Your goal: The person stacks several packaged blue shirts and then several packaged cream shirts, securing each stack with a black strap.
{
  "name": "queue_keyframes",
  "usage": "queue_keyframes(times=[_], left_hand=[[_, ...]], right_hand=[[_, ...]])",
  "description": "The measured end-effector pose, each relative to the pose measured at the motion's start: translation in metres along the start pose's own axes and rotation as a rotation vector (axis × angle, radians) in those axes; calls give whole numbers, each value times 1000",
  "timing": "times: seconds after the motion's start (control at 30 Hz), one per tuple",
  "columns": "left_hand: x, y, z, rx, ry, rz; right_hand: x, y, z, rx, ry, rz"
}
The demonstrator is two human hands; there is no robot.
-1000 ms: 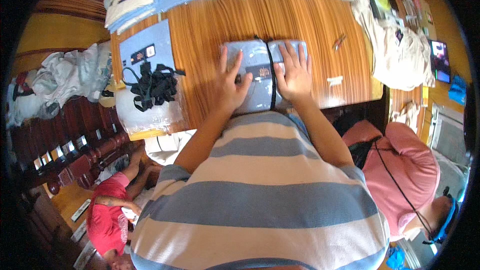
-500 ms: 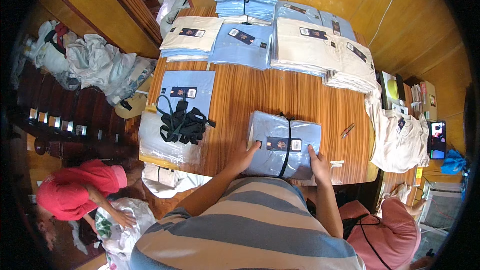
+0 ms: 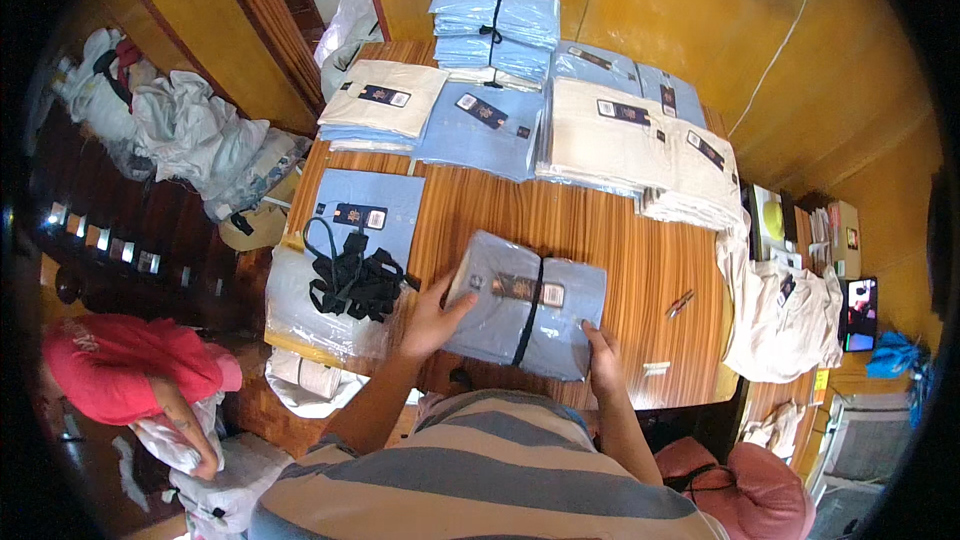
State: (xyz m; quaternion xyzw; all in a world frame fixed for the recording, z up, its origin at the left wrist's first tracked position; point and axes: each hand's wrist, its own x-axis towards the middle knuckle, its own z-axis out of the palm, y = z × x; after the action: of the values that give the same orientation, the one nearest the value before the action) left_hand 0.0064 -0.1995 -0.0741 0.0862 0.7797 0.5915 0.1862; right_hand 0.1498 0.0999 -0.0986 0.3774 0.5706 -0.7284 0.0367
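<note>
Between my two hands is a bundle of folded blue garments in clear plastic, tied round with a black strap. A dark tag with a white label shows through the wrapping. My left hand grips the bundle's left edge, thumb on top and the other fingers underneath. My right hand holds its lower right corner. The bundle is slightly turned and seems lifted at the table's near edge. To its left lies a heap of black straps, partly over a flat blue folded garment.
Stacks of bagged beige garments and blue garments line the far side, with a tall tied stack behind. Small snips lie at right. A person in red bends over white sacks at left; loose pale garments hang at right.
The bundle has moved left in my hands and turned a little clockwise, apparently off the tabletop. My view has shifted upward. The person in red has bent further over the sacks.
</note>
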Motion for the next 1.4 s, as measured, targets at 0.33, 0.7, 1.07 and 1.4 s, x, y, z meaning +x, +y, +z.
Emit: queue_keyframes(times=[0.33, 0.7, 1.07, 1.4], left_hand=[[176, 173, -97, -70, 325, 526], [506, 224, -215, 275, 480, 622], [512, 230, -177, 293, 592, 644], [453, 245, -114, 1225, 761, 1105]], right_hand=[[100, -275, 124, -82, -161, -898], [330, -464, 277, -78, -134, -697], [326, -468, 236, -231, -80, -776], [247, -366, 170, -606, 62, -1220]])
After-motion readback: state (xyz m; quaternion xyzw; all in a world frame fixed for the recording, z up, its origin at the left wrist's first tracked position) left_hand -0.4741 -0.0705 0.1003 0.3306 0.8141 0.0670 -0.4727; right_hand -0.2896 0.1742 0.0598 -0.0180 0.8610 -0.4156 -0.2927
